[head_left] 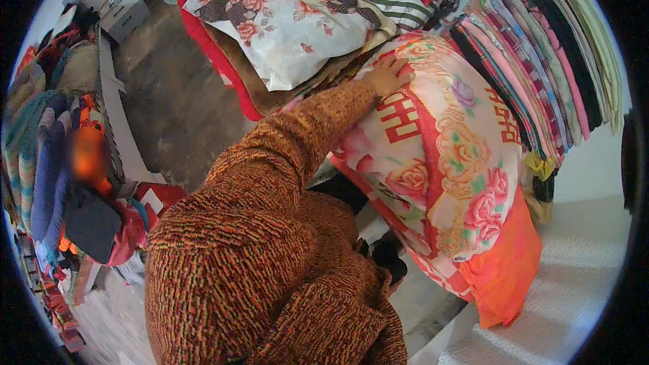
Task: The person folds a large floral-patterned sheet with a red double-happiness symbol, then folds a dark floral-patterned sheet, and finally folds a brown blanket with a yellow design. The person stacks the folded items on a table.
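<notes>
My left hand (389,76) lies on the upper left side of a bulky, folded pink and cream bedding bundle (449,155). Its fingers look stretched out over the cloth, and the palm is turned down. Large roses, a scalloped floral band and red printed characters cover the bundle. A bright orange cloth (503,260) hangs out at its lower right end. My left arm, in a brown and orange knit sleeve (277,149), reaches across from the lower left. My right hand does not show; the knit garment fills the lower middle.
Beyond my hand, a white rose-patterned cloth (291,23) tops a pile with a red edge. Folded fabrics (534,61) stack high at the right. Clothes (44,155) line the left side. White steps or ridged surfaces (574,284) are at the lower right.
</notes>
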`<act>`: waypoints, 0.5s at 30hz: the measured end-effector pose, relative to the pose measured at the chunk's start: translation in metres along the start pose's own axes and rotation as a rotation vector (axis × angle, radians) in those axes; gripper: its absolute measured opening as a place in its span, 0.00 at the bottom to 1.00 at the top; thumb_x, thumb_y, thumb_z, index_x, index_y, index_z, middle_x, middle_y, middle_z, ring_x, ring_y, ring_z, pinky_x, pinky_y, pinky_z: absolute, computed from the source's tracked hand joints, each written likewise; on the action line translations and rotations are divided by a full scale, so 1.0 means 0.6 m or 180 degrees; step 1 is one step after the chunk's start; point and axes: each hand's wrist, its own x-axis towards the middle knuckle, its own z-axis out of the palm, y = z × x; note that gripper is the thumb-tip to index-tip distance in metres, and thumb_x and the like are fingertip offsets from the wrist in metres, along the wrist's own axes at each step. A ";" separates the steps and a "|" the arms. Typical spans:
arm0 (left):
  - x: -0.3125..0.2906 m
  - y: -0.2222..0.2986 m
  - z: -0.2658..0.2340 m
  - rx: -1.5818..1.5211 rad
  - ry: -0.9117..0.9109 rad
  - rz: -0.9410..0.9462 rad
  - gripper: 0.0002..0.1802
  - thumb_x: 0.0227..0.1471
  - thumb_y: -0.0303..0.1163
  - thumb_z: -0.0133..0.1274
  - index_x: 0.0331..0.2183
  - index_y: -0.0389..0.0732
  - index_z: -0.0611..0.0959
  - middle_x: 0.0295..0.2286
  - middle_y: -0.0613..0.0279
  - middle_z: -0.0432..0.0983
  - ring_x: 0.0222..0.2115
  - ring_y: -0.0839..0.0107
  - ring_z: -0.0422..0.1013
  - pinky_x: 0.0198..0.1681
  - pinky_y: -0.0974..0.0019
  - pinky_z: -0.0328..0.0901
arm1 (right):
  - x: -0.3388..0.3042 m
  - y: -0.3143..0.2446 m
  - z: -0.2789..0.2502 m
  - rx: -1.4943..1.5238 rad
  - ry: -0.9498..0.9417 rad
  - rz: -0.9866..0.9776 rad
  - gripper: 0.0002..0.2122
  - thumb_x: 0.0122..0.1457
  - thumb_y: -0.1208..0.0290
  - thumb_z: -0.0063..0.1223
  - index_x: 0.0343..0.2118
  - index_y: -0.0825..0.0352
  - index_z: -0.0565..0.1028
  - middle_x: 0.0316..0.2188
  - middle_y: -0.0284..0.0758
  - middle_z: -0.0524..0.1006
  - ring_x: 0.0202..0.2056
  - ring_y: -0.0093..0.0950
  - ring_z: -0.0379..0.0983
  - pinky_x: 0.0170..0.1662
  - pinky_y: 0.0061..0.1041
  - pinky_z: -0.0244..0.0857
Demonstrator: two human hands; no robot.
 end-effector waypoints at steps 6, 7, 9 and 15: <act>-0.119 0.013 -0.017 -0.1007 0.0253 -0.0772 0.37 0.54 0.58 0.32 0.59 0.46 0.54 0.58 0.43 0.49 0.59 0.50 0.48 0.58 0.51 0.48 | -0.008 -0.029 -0.013 -0.0027 -0.0239 -0.0098 0.31 0.57 0.54 0.48 0.59 0.65 0.56 0.54 0.46 0.63 0.52 0.37 0.60 0.51 0.33 0.57; -0.122 -0.022 0.021 -0.1027 0.0579 -0.0479 0.37 0.55 0.56 0.33 0.59 0.43 0.54 0.57 0.43 0.51 0.58 0.51 0.49 0.58 0.55 0.49 | -0.004 -0.032 -0.009 -0.0006 -0.0286 -0.0140 0.31 0.57 0.54 0.49 0.59 0.65 0.56 0.54 0.46 0.63 0.53 0.37 0.60 0.52 0.33 0.57; -0.146 -0.022 0.018 -0.1026 0.0542 -0.0530 0.36 0.55 0.53 0.36 0.58 0.42 0.56 0.55 0.43 0.54 0.57 0.52 0.51 0.58 0.57 0.50 | -0.003 -0.040 -0.014 -0.0035 -0.0337 -0.0155 0.31 0.57 0.55 0.49 0.59 0.66 0.56 0.54 0.46 0.63 0.53 0.37 0.59 0.52 0.33 0.56; -0.244 -0.017 -0.036 -0.1324 0.0629 -0.0299 0.28 0.52 0.43 0.48 0.51 0.39 0.67 0.45 0.46 0.67 0.46 0.57 0.65 0.49 0.59 0.60 | -0.007 -0.048 -0.032 -0.0065 -0.0472 -0.0171 0.31 0.56 0.57 0.50 0.59 0.67 0.57 0.54 0.46 0.62 0.55 0.38 0.58 0.55 0.33 0.53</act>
